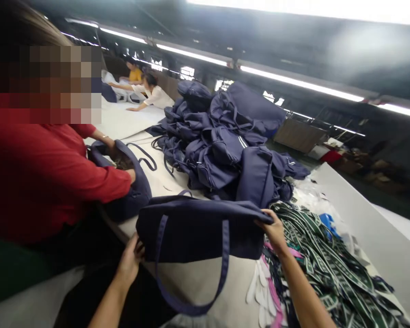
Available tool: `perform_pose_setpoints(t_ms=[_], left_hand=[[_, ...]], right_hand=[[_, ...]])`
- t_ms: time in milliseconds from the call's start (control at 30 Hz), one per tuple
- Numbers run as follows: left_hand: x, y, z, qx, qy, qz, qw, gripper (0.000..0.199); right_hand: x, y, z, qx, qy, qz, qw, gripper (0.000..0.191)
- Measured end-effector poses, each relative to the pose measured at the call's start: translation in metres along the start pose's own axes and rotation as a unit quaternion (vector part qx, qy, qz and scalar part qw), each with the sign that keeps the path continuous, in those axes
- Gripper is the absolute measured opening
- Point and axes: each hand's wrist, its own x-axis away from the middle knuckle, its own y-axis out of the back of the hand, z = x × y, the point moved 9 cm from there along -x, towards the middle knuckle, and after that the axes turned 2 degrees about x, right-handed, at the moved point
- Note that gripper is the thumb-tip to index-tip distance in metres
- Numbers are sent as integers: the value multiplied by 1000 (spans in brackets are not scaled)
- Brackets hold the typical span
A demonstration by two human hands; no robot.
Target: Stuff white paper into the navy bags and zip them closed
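Observation:
A navy duffel bag [198, 232] is held up in front of me, its long side facing me. One webbing handle loops down from that side, and part of another shows above the top edge. My left hand [131, 260] grips the bag's lower left end, with some fingers hidden behind the cloth. At the upper right corner, my right hand [273, 230] is closed on the fabric, thumb near the top edge. Beneath the bag lies the pale table [239, 278].
To my left, a co-worker in a red top [54, 173] has both hands in another navy bag [141, 182]. A tall heap of navy bags [222, 146] stands ahead. Green-and-white straps [328, 259] pile up at right, beside white and pink strips [264, 291]. Other people work farther back.

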Motion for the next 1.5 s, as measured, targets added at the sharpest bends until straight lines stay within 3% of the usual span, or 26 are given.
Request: perform_pose_setpoints(t_ms=[67, 133, 233, 300, 433, 533, 667, 833, 933, 1067, 1167, 1300, 1400, 1500], left_hand=[[-1, 24, 1, -16, 3, -23, 1000, 23], [5, 28, -7, -43, -30, -9, 999, 27], [22, 20, -35, -155, -144, -42, 976, 48], [39, 2, -57, -270, -235, -64, 932, 59], [81, -58, -75, -480, -419, 1, 771, 54], [108, -78, -70, -534, -501, 26, 681, 43], [131, -94, -54, -578, -547, 107, 596, 32], [156, -114, -17, -637, -555, 247, 474, 40], [160, -122, 7, -671, -521, 309, 426, 40], [158, -131, 17, -697, -485, 338, 405, 6], [179, -140, 14, -677, -508, 370, 382, 9], [235, -144, 22, -617, -533, 455, 358, 26], [271, -142, 40, -570, -552, 511, 332, 32], [272, -148, 58, -566, -551, 517, 331, 34]], right_hand=[[27, -24, -38, 17, -35, 71, 997, 32], [53, -46, -67, 34, -33, 135, 990, 29], [80, -52, -87, 52, 8, 168, 984, 37], [87, -49, -88, 47, 14, 207, 977, 47], [79, -43, -64, 47, -19, 260, 964, 52], [73, -51, -25, 38, -8, 259, 965, 36], [81, -86, 28, 29, 68, 311, 948, 32], [81, -116, 44, 32, 62, 399, 914, 35], [84, -127, 53, 124, 116, 463, 870, 44], [103, -144, 65, 238, 211, 519, 794, 48], [100, -142, 74, 279, 271, 469, 793, 44], [41, -99, 74, 326, 239, 288, 868, 33], [-9, -56, 51, 383, 157, 147, 898, 28], [-31, -39, 8, 440, 80, 101, 888, 29]])
